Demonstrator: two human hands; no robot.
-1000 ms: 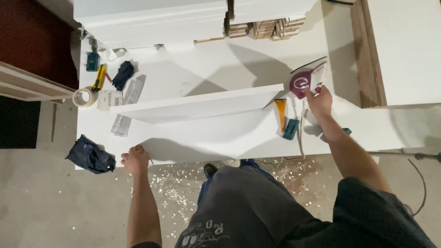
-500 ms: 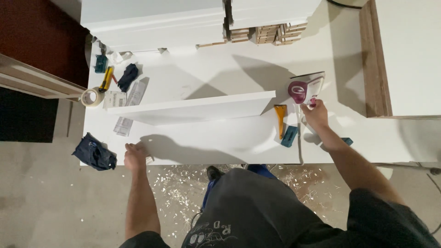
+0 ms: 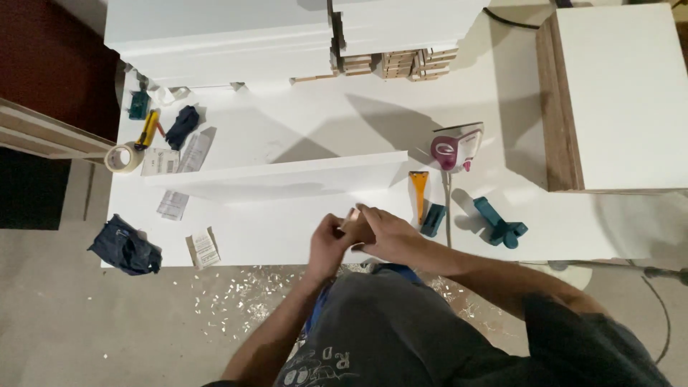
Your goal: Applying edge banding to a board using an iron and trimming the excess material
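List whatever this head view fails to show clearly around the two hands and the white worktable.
- Small tan piece between the left hand and right hand: mostly covered by fingers, so its kind is unclear.
- Paper slips: print too small.
- Cable: runs off the right edge.
- Stacked white panels: cut off by the top edge.
- Worktable near edge: partly hidden behind the person's body.

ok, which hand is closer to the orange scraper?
Right. The right hand sits just left of and below the orange scraper, not touching it. The left hand is further left, pressed against the right hand around a small brownish piece.
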